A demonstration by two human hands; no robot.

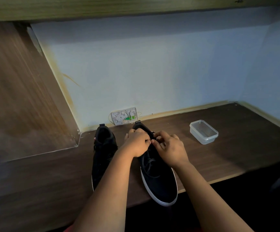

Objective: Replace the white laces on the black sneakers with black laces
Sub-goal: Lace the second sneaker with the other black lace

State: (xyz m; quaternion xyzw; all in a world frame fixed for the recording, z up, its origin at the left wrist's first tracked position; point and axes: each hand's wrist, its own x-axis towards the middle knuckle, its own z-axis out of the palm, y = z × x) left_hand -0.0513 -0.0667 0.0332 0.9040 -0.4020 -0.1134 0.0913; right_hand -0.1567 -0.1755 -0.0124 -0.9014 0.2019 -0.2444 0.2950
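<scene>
Right sneaker (159, 181) black, white sole, dark lace (150, 162) threaded

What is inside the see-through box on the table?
The clear plastic box has no lid and looks empty; its bottom shows through. It sits on the wooden table, to the right of the sneaker that both hands work on.
</scene>
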